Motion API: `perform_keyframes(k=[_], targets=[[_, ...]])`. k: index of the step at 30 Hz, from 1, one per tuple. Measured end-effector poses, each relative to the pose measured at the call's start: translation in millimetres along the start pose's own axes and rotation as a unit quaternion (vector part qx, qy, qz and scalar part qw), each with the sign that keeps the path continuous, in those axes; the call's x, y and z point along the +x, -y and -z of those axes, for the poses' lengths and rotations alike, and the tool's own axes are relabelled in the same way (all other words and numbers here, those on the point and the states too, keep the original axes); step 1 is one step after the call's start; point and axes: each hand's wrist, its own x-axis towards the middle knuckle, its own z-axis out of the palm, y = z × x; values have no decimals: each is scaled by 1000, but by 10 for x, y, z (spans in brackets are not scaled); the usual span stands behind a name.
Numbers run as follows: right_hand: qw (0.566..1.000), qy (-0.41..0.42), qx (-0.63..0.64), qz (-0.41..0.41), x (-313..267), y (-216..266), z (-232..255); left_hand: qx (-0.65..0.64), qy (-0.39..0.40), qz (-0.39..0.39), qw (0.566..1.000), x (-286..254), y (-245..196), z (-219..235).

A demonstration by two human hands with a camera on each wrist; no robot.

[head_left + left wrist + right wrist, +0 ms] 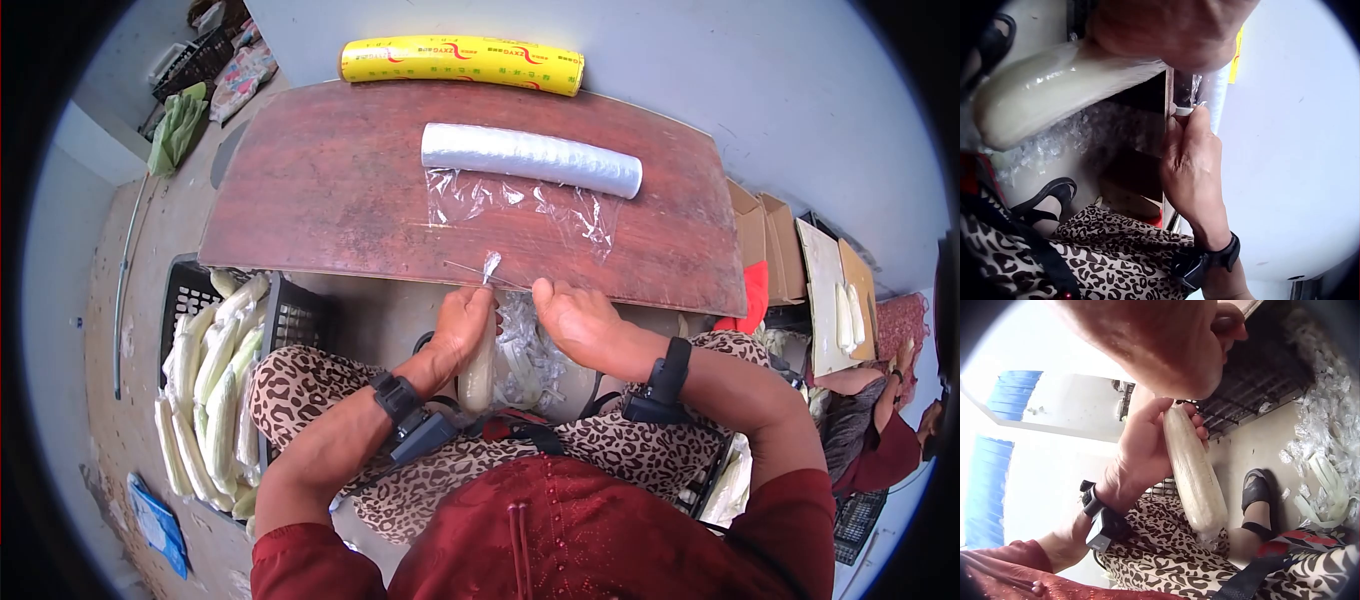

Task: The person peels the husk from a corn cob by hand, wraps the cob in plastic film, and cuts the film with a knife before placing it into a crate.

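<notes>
My left hand (463,325) grips an ear of corn (1194,475), long and pale and wrapped in clear film. The ear hangs downward from the hand, and a twisted tuft of film (491,264) sticks up above the fingers. My right hand (582,325) holds a thin, straight tool (468,269) that crosses close by the tuft. In the left wrist view a white piece (1183,111) shows between the right fingers. Both hands are at the table's front edge. In the right wrist view the right palm hides most of its own fingers.
On the red-brown table (330,180) lies a film roll (530,160) with a loose sheet pulled forward; a yellow roll (460,63) lies behind. A black crate (295,315) of corn stands at left. Film scraps (525,350) heap below the hands. Another person (880,420) sits at right.
</notes>
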Motion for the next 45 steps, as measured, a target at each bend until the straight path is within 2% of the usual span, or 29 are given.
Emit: perform_keyframes(k=[11, 14, 21, 26, 32, 35, 41, 44, 45], targets=[[999, -40, -3, 34, 216, 133, -4, 16, -20, 9, 1000, 18, -2, 38], [1000, 2, -16, 24, 132, 107, 6, 46, -8, 1, 999, 12, 25, 84], [1000, -2, -2, -17, -109, -58, -53, 71, 14, -4, 997, 22, 41, 99], [997, 53, 9, -63, -199, -26, 140, 65, 20, -22, 997, 19, 21, 48], [998, 36, 30, -51, -51, 31, 155, 50, 19, -17, 998, 28, 14, 17], [999, -17, 45, -11, -21, 12, 45, 50, 18, -14, 998, 41, 33, 25], [999, 30, 16, -13, 10, 28, 32, 64, 27, -39, 997, 20, 42, 21], [1000, -22, 4, 14, 4, 24, -96, 86, 33, -58, 994, 33, 59, 34], [1000, -16, 16, 10, 8, 14, -129, 86, 34, -56, 994, 36, 62, 33]])
